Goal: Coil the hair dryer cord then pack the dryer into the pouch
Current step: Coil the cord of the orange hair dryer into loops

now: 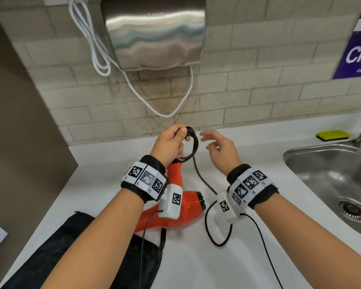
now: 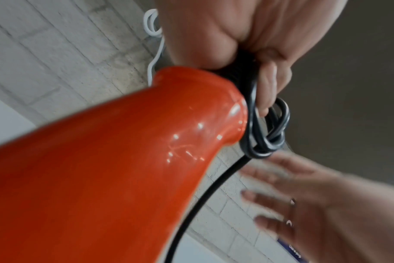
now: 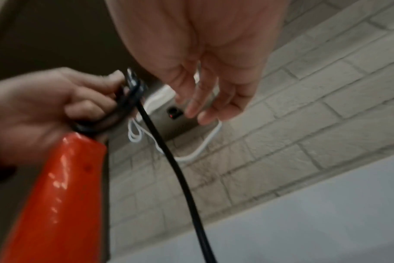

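The left hand (image 1: 171,142) grips the coiled loops of the cord (image 1: 193,143) at the orange dryer (image 1: 175,197) handle's end so they cannot spring loose. The right hand (image 1: 222,150), at 3 o'clock, is wide and holds nothing, likely readying another loop. The pouch (image 1: 75,253) lies on the desk (image 1: 196,268) at 7 o'clock.

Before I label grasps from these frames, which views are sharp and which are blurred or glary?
Head view: sharp, wide-angle bend at the edges, right hand slightly smeared. Left wrist view: hair dryer soft with glare spots, cord fairly crisp. Right wrist view: motion-blurred throughout, left hand included.
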Available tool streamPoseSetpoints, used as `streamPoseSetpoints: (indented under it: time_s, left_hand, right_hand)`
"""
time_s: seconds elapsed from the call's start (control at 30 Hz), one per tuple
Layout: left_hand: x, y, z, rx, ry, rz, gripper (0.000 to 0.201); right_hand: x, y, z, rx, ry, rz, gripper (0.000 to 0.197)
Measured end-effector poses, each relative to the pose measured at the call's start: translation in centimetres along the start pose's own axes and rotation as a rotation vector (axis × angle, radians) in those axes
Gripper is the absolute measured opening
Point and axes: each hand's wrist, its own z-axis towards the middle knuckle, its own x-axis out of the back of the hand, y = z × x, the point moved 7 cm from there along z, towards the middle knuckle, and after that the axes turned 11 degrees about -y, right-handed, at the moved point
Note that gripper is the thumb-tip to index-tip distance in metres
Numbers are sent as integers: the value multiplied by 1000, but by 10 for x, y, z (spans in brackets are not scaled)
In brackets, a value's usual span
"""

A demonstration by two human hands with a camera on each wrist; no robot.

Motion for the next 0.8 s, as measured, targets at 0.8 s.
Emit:
streamPoseSetpoints:
  time_s: [0.8]
  left_hand:
    - [-9, 5, -5, 2, -107, 104, 16]
  right_hand:
    - [-26, -25, 9, 105, -321, 81, 13]
